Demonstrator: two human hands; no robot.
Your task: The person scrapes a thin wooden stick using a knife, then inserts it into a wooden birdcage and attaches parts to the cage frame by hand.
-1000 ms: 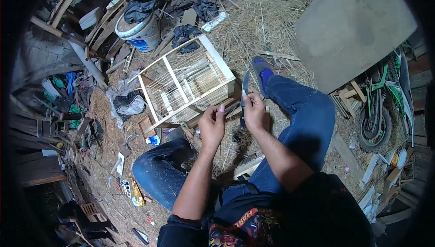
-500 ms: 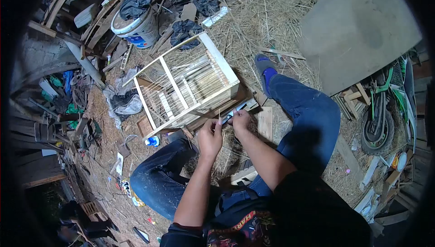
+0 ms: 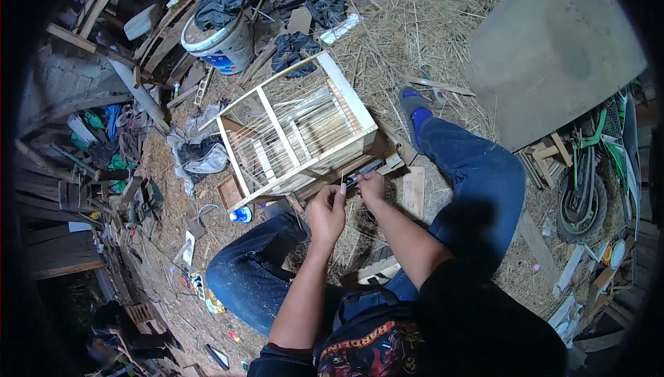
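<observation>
My left hand (image 3: 326, 215) is closed around a thin wooden stick (image 3: 342, 177), whose tip points up past the fingers. Close to its right, my right hand (image 3: 371, 187) grips a small tool with a dark handle (image 3: 353, 180); its exact shape is partly hidden by the fingers. Just beyond both hands lies a wooden frame cage (image 3: 289, 128) with rows of thin slats, resting tilted on the floor. The hands are near its lower edge, between my bent legs.
A white bucket (image 3: 220, 48) with black plastic stands at the upper left. A large flat board (image 3: 546, 52) and a green motorcycle part with a wheel (image 3: 582, 200) are on the right. A blue-capped bottle (image 3: 241, 215) lies beside the cage. Another person (image 3: 124, 328) sits at the lower left.
The whole view has shifted slightly, with the scene lying a little farther right and down. Both hands stay close together, and the tool has dropped nearer the right hand's fingers.
</observation>
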